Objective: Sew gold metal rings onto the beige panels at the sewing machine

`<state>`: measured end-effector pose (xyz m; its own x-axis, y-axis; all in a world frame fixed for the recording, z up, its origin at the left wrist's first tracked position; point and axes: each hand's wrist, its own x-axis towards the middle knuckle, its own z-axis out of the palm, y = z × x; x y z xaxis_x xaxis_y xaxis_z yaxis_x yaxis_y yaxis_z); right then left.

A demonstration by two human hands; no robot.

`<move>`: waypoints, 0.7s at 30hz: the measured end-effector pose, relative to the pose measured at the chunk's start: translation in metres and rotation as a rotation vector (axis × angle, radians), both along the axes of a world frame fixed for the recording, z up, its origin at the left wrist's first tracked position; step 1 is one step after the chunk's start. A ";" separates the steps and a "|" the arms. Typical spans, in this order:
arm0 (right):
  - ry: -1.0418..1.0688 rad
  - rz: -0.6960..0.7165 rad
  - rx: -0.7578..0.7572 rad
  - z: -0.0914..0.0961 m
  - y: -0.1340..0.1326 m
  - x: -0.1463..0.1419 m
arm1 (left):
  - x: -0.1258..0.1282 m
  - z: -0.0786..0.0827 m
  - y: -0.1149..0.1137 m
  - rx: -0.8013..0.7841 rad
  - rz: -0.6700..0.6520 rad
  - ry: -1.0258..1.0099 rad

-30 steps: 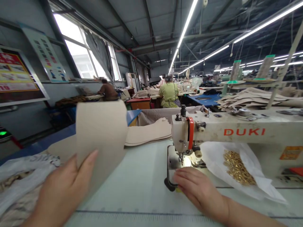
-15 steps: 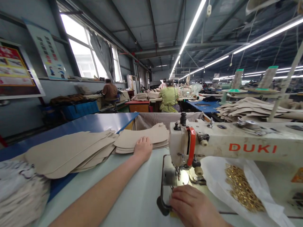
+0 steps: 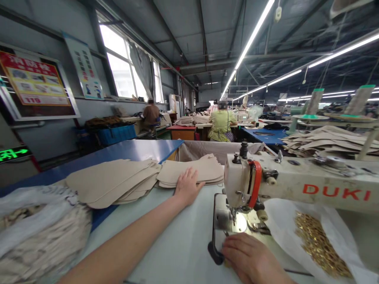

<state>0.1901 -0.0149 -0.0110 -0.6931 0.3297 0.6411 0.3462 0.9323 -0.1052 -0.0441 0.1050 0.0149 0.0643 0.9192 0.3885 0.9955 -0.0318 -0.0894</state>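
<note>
My left hand (image 3: 187, 184) reaches far across the pale sewing table (image 3: 177, 244) and lies flat, fingers spread, on a stack of beige cut fabric pieces (image 3: 204, 169). A second fanned stack of beige pieces (image 3: 112, 183) lies to its left. My right hand (image 3: 251, 258) rests by the needle plate (image 3: 229, 219) of the white DUKI sewing machine (image 3: 299, 183), fingers curled down; whether it holds anything is hidden.
A white bag of small gold metal parts (image 3: 321, 244) lies under the machine arm at right. A plastic-wrapped bundle (image 3: 38, 232) sits at the near left. More beige stacks (image 3: 322, 138) lie behind the machine. Two people (image 3: 220, 124) work at far tables.
My left hand has let go of the beige piece it held up near me and stretched out to the far stack, where its fingers have spread. The right hand stays by the needle.
</note>
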 end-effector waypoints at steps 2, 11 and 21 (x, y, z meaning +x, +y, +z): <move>-0.028 -0.002 -0.010 0.002 -0.002 0.002 | -0.014 0.013 -0.019 0.022 -0.006 0.031; -0.060 -0.046 -0.102 0.007 -0.012 0.005 | -0.154 0.086 -0.095 0.017 0.477 0.012; -0.103 -0.101 -0.158 0.006 -0.015 0.006 | -0.169 0.090 -0.123 -0.150 0.445 -0.071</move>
